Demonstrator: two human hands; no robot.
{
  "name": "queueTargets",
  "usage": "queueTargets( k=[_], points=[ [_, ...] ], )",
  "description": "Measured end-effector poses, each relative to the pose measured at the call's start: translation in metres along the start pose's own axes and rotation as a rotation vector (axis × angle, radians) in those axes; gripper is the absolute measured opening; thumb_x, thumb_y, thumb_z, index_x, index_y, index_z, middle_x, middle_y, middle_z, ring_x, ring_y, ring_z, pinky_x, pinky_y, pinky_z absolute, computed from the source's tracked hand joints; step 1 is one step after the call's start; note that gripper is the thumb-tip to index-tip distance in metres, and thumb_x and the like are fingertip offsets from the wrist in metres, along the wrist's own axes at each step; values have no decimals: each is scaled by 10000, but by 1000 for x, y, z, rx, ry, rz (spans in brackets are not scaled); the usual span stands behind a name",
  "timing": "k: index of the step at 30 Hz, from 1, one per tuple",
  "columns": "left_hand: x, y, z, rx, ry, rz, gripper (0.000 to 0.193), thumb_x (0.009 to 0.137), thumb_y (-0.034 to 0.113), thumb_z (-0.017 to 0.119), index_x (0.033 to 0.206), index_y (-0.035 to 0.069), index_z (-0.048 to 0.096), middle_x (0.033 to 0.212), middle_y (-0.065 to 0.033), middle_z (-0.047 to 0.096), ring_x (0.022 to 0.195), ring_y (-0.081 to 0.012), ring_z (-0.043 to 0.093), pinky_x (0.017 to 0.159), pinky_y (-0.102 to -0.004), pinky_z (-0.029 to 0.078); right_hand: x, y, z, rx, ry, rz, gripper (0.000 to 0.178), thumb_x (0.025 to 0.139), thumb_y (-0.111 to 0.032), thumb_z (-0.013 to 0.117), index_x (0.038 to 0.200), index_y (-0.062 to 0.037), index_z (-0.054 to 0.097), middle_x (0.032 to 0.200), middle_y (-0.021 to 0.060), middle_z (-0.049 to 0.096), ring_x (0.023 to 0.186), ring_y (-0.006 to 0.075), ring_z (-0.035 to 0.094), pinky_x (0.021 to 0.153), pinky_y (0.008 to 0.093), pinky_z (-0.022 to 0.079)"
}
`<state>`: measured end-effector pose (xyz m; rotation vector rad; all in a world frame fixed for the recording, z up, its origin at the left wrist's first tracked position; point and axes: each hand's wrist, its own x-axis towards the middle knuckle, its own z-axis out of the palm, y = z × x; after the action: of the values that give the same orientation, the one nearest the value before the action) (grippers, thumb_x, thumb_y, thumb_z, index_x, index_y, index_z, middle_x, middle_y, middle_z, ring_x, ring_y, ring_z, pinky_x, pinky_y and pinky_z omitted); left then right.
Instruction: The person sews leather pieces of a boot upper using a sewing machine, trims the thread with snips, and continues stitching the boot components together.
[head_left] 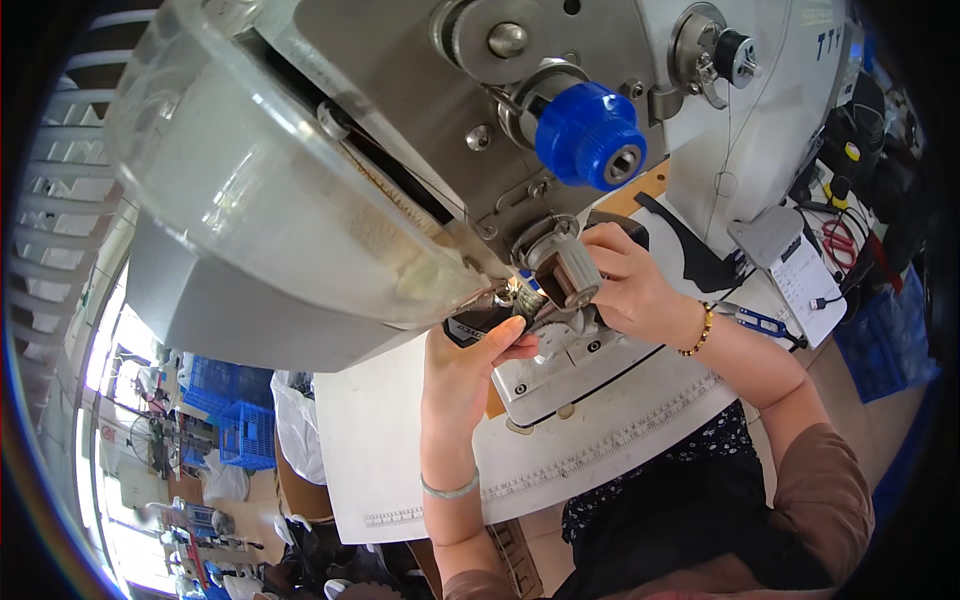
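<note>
A large industrial sewing machine [420,110] fills the upper part of the head view, with a blue tension knob [590,135] on its front. Below the needle area, my left hand [465,365] pinches the edge of a black piece with pale lettering [478,325], thumb pointing up toward a small lit spot. My right hand [640,290] is on the other side of a grey cylindrical machine part [570,275], its fingers curled in against it. Whatever those fingers hold is hidden. Behind them a dark part [622,228] shows, and I cannot tell if it belongs to the black piece.
A clear plastic guard [230,170] juts out at upper left. A ruler strip [600,445] runs along the white table's [370,440] near edge. At right lie a phone-like grey device [765,235], a written sheet [808,285], a blue-handled tool [760,322] and cables. Blue crates [245,435] stand at left.
</note>
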<state>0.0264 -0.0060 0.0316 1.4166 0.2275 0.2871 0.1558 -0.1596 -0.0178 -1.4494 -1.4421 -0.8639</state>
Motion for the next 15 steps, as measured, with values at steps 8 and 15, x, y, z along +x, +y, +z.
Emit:
queueTargets(
  k=[8,15],
  points=[
    [5,-4,-7,-103,-22,-34,204,780,-1,640,956,-75,569,824,-135,627,651,-198,629,584,-297,534,-1,-4,3,-72,18,6,334,630,72,621,925,-87,625,1012,46,549,937,255,522,778,328,471],
    [8,-4,-9,-92,-44,-31,222,785,7,638,979,-84,579,829,-127,627,663,-187,627,589,-288,527,-1,-2,2,-30,12,-11,333,632,75,610,923,-85,620,1032,56,535,949,273,516,782,346,468]
  ],
)
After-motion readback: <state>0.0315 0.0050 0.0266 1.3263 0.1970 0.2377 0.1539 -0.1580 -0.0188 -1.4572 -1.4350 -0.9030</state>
